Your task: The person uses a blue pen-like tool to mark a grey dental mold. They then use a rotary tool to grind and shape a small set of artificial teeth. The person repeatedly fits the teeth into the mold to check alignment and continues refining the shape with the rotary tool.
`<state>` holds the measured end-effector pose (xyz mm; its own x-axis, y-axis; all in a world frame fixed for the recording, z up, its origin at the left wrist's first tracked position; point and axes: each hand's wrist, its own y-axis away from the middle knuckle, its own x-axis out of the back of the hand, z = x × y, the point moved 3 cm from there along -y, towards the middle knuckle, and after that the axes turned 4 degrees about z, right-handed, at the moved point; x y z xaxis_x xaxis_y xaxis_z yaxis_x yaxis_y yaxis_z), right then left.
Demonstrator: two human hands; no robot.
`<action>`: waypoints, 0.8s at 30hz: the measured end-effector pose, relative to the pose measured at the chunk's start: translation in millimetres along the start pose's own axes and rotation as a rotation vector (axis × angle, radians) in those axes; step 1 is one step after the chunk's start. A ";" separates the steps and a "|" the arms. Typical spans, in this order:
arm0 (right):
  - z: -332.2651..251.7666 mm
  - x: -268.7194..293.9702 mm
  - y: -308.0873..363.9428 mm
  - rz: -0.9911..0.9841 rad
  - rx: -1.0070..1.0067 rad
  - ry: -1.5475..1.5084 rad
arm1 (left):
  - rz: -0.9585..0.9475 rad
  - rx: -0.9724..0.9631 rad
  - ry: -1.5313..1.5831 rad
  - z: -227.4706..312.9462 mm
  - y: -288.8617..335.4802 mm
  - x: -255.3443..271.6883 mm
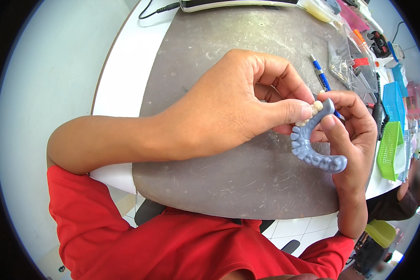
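Observation:
A blue-grey dental model (318,159), curved like a horseshoe with a row of teeth, is held above the table. My right hand (357,128) grips it near its upper end, thumb on the inner side and fingers around the outside. My left hand (240,100) reaches over from the left, thumb and fingertips closed on a cream-coloured dental bridge (317,106). The bridge sits at the model's upper end, against the arch. Whether it is fully seated there, I cannot tell, since my left thumb covers part of it.
A grey scratched mat (196,186) covers the white table. Beyond my right hand lies a blue pen (321,74), beside a clear plastic box (347,60) of small items. Blue (393,102) and green baskets (389,151) stand at the right. A person (392,205) sits farther right.

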<state>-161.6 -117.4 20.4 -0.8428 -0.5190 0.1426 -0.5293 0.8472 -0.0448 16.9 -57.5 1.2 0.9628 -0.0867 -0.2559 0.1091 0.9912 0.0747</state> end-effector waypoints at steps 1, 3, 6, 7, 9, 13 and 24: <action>0.3 0.4 0.2 -0.002 0.012 -0.025 | 0.005 0.013 -0.011 0.9 0.1 -0.5; 0.9 3.0 0.5 -0.003 0.038 -0.073 | 0.039 0.050 -0.075 5.9 0.4 -2.9; 0.9 6.0 -3.3 -0.010 0.119 -0.034 | 0.027 -0.016 -0.155 3.4 1.9 -3.6; -0.2 6.9 -4.7 -0.028 0.133 0.007 | 0.026 -0.039 -0.169 3.3 3.1 -2.3; -0.8 10.7 -7.7 -0.054 0.154 0.095 | 0.025 -0.067 -0.180 2.4 1.6 2.5; -4.9 21.2 -9.4 -0.069 0.245 0.325 | 0.054 -0.003 -0.111 11.9 -0.6 5.9; -5.2 4.3 -3.1 -0.090 0.583 0.612 | 0.021 0.111 -0.054 10.2 0.7 4.8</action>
<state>-163.1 -121.7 26.3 -0.6827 -0.2863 0.6723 -0.6987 0.5251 -0.4859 24.1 -58.2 9.9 0.9768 -0.0744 -0.2008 0.1126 0.9761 0.1861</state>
